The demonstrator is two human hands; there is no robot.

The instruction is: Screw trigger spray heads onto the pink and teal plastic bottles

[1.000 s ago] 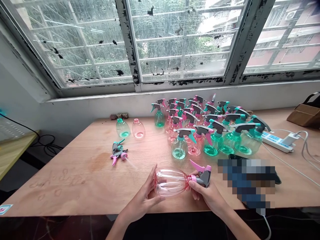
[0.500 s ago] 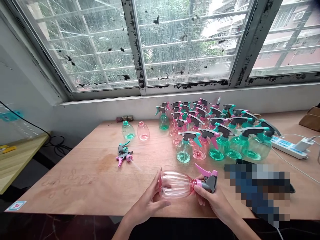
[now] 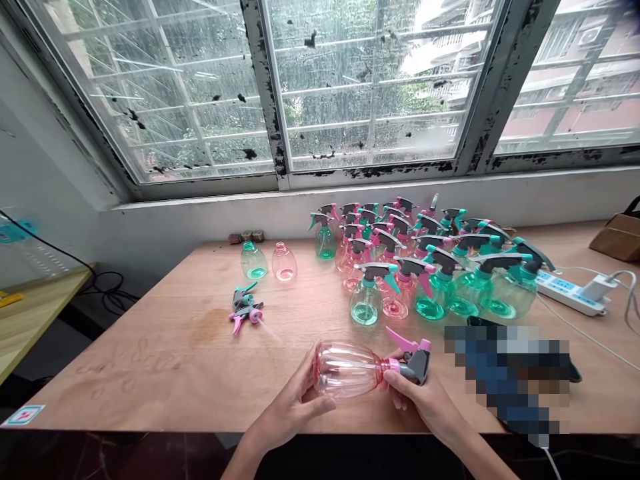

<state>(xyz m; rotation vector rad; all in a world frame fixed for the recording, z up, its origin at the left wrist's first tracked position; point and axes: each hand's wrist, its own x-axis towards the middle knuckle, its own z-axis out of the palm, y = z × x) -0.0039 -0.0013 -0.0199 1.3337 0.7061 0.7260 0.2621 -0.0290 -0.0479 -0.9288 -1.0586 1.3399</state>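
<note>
A clear pink spray bottle (image 3: 350, 368) lies sideways in both my hands near the table's front edge. My left hand (image 3: 296, 403) cups its round body. My right hand (image 3: 419, 399) grips the neck, where a grey and pink trigger head (image 3: 414, 357) sits. Two loose trigger heads (image 3: 244, 310) lie to the left on the wooden table (image 3: 165, 360). Behind them stand a green bottle (image 3: 253, 261) and a pink bottle (image 3: 284, 262), both without heads.
Several finished green and pink spray bottles (image 3: 425, 267) crowd the back right of the table. A white power strip (image 3: 570, 291) with cables lies at the right, a cardboard box (image 3: 617, 237) beyond it. A blurred dark object (image 3: 515, 373) sits right of my hands. Windows run behind.
My hands keep the same hold on the pink bottle; the bottle stays sideways. Only the camera view has shifted slightly.
</note>
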